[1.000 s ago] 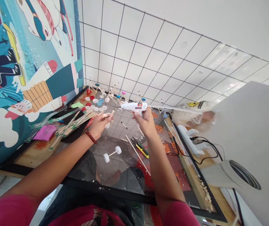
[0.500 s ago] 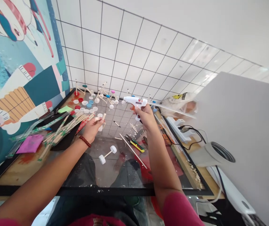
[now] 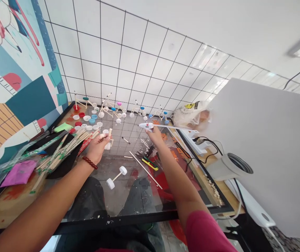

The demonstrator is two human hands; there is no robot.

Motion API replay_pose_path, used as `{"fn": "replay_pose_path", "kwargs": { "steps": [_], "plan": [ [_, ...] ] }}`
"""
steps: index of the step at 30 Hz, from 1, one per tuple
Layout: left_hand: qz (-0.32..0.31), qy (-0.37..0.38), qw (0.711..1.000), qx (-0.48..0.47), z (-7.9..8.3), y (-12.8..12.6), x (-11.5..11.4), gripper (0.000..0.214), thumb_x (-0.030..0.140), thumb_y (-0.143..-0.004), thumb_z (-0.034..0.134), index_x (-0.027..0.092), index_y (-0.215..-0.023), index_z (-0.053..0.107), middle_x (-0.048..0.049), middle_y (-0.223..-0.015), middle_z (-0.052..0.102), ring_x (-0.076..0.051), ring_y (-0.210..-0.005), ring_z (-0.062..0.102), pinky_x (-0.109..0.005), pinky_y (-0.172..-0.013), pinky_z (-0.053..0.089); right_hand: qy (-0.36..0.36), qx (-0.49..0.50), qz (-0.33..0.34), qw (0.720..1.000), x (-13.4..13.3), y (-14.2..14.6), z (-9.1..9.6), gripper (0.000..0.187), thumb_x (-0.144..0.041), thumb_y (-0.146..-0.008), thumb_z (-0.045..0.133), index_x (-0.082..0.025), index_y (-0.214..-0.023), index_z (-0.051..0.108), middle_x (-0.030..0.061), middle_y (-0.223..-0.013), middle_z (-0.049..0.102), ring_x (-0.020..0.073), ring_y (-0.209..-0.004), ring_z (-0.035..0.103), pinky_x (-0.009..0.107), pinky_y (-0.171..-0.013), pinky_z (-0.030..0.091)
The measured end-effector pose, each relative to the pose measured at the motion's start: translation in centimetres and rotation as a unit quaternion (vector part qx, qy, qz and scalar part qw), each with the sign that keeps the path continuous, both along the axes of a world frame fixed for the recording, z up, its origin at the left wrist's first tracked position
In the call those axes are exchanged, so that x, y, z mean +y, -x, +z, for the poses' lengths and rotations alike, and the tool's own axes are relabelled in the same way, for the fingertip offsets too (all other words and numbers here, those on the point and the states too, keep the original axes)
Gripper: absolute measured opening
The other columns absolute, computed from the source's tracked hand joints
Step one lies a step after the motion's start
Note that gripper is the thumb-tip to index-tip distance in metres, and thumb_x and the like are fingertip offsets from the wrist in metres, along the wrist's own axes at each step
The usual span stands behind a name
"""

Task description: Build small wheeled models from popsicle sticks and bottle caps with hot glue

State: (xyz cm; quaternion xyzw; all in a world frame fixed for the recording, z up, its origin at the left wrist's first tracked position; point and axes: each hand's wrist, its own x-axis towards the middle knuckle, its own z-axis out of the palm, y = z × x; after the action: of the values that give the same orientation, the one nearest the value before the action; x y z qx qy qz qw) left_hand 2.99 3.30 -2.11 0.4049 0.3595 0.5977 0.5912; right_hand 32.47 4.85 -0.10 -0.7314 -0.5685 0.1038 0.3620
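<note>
My left hand (image 3: pixel 97 147), with a beaded bracelet at the wrist, pinches a short wooden stick (image 3: pixel 110 132) upright between thumb and fingers. A white bottle cap lies by those fingertips, partly hidden. My right hand (image 3: pixel 154 136) is closed around a white hot glue gun (image 3: pixel 147 126); its nozzle points left and a long clear glue stick (image 3: pixel 168 126) sticks out of its back. Nearer me, a pair of white caps joined by a stick (image 3: pixel 116 177) lies on the glass tabletop (image 3: pixel 87 206).
A yellow-handled cutter (image 3: pixel 150 163) and a long thin stick (image 3: pixel 146 170) lie mid-table. Bundled sticks (image 3: pixel 63 148) are at left. Loose caps (image 3: pixel 87 118) and small stick-and-cap frames (image 3: pixel 113 108) line the back. A power strip (image 3: pixel 196 141) and a grey cup-shaped holder (image 3: pixel 230 168) stand right.
My right hand has lowered the glue gun toward the tabletop, levelling it. My left hand still holds the short stick. The camera view has turned somewhat to the right.
</note>
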Motion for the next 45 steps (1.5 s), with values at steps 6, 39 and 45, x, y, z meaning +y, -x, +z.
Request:
{"fn": "replay_pose_path", "kwargs": {
  "steps": [6,39,45],
  "plan": [
    [-0.002,0.006,1.000,-0.002,0.5,-0.1,-0.2,0.033,0.037,-0.053,0.086,0.017,-0.075,0.072,-0.0032,-0.080,0.071,-0.016,-0.077,0.064,-0.027,-0.075,0.047,0.041,0.006,-0.033,0.999,0.0,0.4,0.0,0.040,-0.027,-0.082,0.057,-0.011,-0.118,0.056,0.0169,-0.121,0.066,0.0251,-0.110,0.063,0.036,-0.093,0.047],
    [-0.041,0.033,0.998,0.026,1.4,0.0,-1.2,0.037,0.042,-0.052,0.086,0.015,-0.075,0.075,-0.0085,-0.079,0.074,-0.017,-0.068,0.064,-0.027,-0.061,0.048,0.175,-0.257,0.101,0.945,-3.9,10.9,2.1,0.025,-0.029,-0.086,0.054,-0.024,-0.097,0.075,0.0096,-0.106,0.073,0.0239,-0.096,0.067,0.028,-0.072,0.046],
    [-0.056,0.031,0.998,0.031,1.6,0.0,-1.3,0.034,0.040,-0.054,0.085,0.016,-0.075,0.075,-0.0081,-0.079,0.073,-0.019,-0.071,0.064,-0.030,-0.066,0.048,0.103,-0.236,0.109,0.960,-4.2,11.0,2.5,0.021,-0.023,-0.084,0.053,-0.022,-0.093,0.072,0.0084,-0.098,0.073,0.0234,-0.090,0.067,0.030,-0.073,0.046]
  ]
}}
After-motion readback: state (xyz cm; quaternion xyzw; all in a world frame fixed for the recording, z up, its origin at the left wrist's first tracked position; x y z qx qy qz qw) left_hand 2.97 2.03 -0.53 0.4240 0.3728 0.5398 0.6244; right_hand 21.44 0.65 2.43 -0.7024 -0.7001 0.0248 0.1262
